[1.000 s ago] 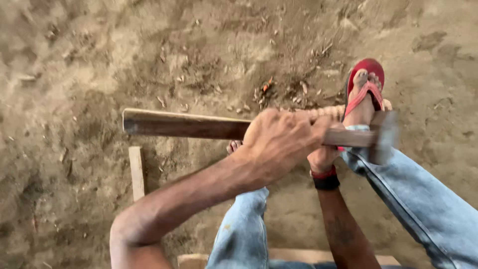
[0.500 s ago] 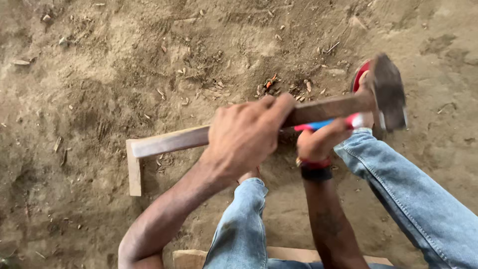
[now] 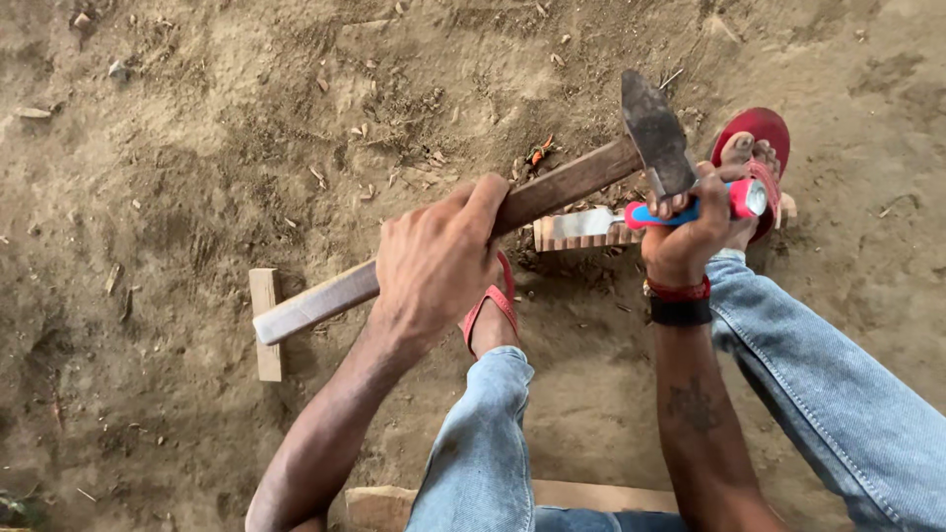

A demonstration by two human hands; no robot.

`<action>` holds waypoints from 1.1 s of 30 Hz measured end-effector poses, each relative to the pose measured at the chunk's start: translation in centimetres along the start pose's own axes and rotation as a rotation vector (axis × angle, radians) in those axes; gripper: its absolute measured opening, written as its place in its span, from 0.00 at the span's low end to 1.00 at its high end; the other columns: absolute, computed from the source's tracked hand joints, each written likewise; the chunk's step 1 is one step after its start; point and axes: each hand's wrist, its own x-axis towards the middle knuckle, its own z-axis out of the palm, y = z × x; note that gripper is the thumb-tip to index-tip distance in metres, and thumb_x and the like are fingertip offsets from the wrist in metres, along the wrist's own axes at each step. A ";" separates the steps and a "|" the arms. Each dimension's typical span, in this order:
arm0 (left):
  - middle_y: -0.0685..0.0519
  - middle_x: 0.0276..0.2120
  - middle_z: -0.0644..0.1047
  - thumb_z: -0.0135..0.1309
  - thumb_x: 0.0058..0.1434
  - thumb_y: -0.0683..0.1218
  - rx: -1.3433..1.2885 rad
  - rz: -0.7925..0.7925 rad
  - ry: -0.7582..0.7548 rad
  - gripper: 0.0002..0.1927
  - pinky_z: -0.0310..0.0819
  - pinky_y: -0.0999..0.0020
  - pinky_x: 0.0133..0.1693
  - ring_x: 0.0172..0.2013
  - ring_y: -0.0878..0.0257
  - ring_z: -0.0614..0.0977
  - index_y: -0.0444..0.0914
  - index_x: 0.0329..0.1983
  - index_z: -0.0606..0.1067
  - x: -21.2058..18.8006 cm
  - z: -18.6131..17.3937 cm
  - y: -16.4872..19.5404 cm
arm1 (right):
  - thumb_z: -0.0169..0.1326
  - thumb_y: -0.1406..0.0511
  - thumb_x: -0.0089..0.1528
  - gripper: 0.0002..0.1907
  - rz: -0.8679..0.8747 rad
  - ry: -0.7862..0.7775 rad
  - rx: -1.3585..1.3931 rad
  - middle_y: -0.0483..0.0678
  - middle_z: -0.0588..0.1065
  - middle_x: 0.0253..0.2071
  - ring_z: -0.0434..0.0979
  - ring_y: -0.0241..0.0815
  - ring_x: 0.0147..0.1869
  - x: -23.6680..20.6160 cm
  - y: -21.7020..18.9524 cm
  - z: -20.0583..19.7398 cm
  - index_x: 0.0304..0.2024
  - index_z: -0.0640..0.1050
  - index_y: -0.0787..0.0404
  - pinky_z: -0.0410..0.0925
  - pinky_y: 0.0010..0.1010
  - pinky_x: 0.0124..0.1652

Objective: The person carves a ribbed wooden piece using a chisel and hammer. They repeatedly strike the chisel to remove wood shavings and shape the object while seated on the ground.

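My left hand (image 3: 434,261) grips the middle of a long wooden handle of a hammer, whose dark metal head (image 3: 652,133) is raised over my right hand. My right hand (image 3: 685,232), with a red and black wristband, is closed around a chisel with a blue and red handle (image 3: 741,199). The flat steel blade of the chisel (image 3: 576,225) lies on a notched wooden strip (image 3: 581,239) on the dirt. My right foot in a red sandal (image 3: 759,138) rests on the strip's far end.
Bare sandy ground with wood chips and small stones lies all around. A short wooden piece (image 3: 266,330) lies on the dirt at the left, under the handle's end. A wooden plank (image 3: 591,496) is under my legs at the bottom. My other sandalled foot (image 3: 490,313) is behind my left hand.
The hammer head has lifted from low beside my right hand to above it, and the handle now slopes up to the right. The chisel and the notched strip have come into view.
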 end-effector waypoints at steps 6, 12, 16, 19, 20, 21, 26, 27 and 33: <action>0.49 0.35 0.80 0.57 0.53 0.41 0.038 0.008 -0.042 0.18 0.73 0.46 0.30 0.32 0.45 0.83 0.43 0.47 0.70 0.1 0.9 -0.3 | 0.54 0.68 0.69 0.07 -0.136 0.024 -0.206 0.40 0.66 0.30 0.62 0.31 0.22 0.6 0.5 -1.2 0.39 0.69 0.55 0.59 0.24 0.22; 0.50 0.35 0.80 0.58 0.54 0.42 0.053 0.026 -0.046 0.17 0.73 0.46 0.29 0.32 0.46 0.83 0.42 0.46 0.70 0.1 1.3 -0.7 | 0.53 0.66 0.70 0.10 -0.066 0.010 -0.084 0.40 0.63 0.29 0.62 0.31 0.26 0.9 1.0 -1.9 0.34 0.68 0.58 0.59 0.24 0.25; 0.51 0.34 0.79 0.56 0.57 0.41 0.044 -0.028 -0.134 0.15 0.74 0.48 0.29 0.31 0.50 0.84 0.41 0.47 0.68 0.3 1.4 -0.8 | 0.52 0.68 0.70 0.10 -0.097 -0.041 -0.068 0.41 0.63 0.29 0.62 0.31 0.28 1.0 1.2 -1.5 0.34 0.67 0.57 0.59 0.24 0.27; 0.50 0.33 0.79 0.58 0.54 0.41 0.032 0.015 -0.090 0.18 0.72 0.46 0.28 0.31 0.47 0.83 0.42 0.47 0.69 0.6 1.5 -0.7 | 0.54 0.70 0.68 0.10 -0.180 0.033 -0.089 0.41 0.63 0.29 0.66 0.32 0.33 1.3 1.3 -0.3 0.34 0.68 0.57 0.64 0.23 0.34; 0.50 0.33 0.79 0.57 0.55 0.41 0.037 0.004 -0.106 0.17 0.72 0.47 0.28 0.31 0.48 0.83 0.42 0.46 0.69 0.7 1.6 -0.7 | 0.54 0.70 0.67 0.09 -0.194 0.038 -0.123 0.41 0.64 0.30 0.67 0.32 0.34 1.4 1.3 0.2 0.33 0.69 0.56 0.65 0.24 0.36; 0.50 0.33 0.79 0.57 0.56 0.41 0.039 -0.006 -0.124 0.16 0.72 0.47 0.28 0.31 0.49 0.83 0.42 0.46 0.69 0.8 1.7 -0.6 | 0.55 0.69 0.65 0.08 -0.210 0.047 -0.161 0.40 0.65 0.30 0.69 0.32 0.35 1.6 1.2 0.6 0.32 0.69 0.55 0.67 0.24 0.39; 0.51 0.34 0.79 0.57 0.57 0.42 0.029 0.013 -0.104 0.14 0.71 0.46 0.29 0.32 0.47 0.83 0.42 0.45 0.69 1.2 2.1 0.1 | 0.56 0.63 0.66 0.07 -0.499 -0.082 -0.892 0.44 0.75 0.43 0.79 0.41 0.48 4.0 1.0 1.9 0.43 0.77 0.60 0.71 0.32 0.47; 0.50 0.34 0.79 0.57 0.58 0.43 0.008 0.011 -0.114 0.14 0.72 0.46 0.28 0.31 0.47 0.83 0.42 0.45 0.69 1.3 2.1 0.3 | 0.58 0.64 0.69 0.10 -0.692 -0.261 -1.174 0.46 0.77 0.49 0.79 0.42 0.54 4.3 0.9 2.0 0.49 0.77 0.63 0.72 0.32 0.56; 0.50 0.33 0.79 0.58 0.55 0.42 0.052 0.026 -0.124 0.16 0.71 0.44 0.30 0.34 0.46 0.83 0.42 0.45 0.69 1.6 2.2 0.8 | 0.55 0.60 0.68 0.11 -0.348 -0.061 -0.491 0.44 0.76 0.53 0.77 0.38 0.54 2.7 0.4 -0.2 0.43 0.77 0.62 0.73 0.35 0.55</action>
